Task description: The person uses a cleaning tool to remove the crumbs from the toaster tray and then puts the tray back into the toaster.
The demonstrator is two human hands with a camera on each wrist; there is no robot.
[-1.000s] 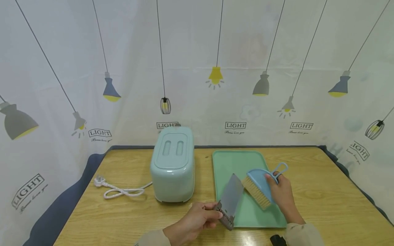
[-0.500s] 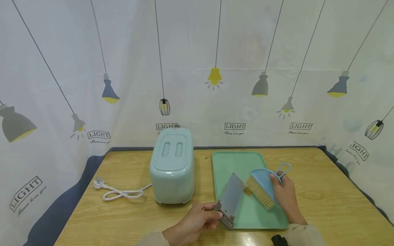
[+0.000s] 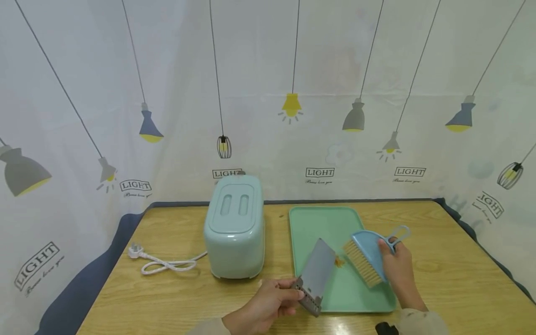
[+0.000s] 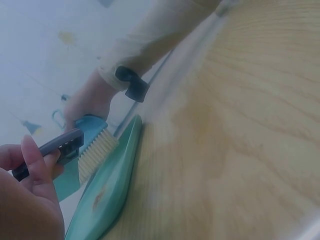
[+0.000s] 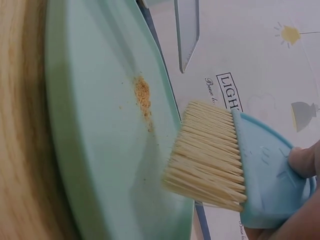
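My left hand point(image 3: 270, 302) pinches the dark, perforated end of a flat metal crumb tray point(image 3: 319, 267), which slants over the left part of a green serving tray point(image 3: 324, 223). In my right hand point(image 3: 398, 272) is a light-blue hand brush point(image 3: 372, 253), gripped near its loop handle, with pale bristles point(image 5: 205, 155) pointing left. The brush is over the right side of the serving tray, apart from the crumb tray. A small heap of brown crumbs point(image 5: 142, 95) lies on the green surface between the two. The left wrist view shows the crumb tray's dark end point(image 4: 52, 150) between thumb and fingers.
A pale blue-green toaster point(image 3: 236, 246) with a lid on top stands left of the serving tray. Its white cord point(image 3: 167, 263) lies coiled on the wooden table point(image 3: 167, 298), with the plug at far left. A lamp-patterned cloth point(image 3: 268, 93) hangs behind.
My right hand has drawn the brush to the right, away from the crumb tray, uncovering the crumbs. The left hand and crumb tray have barely shifted.
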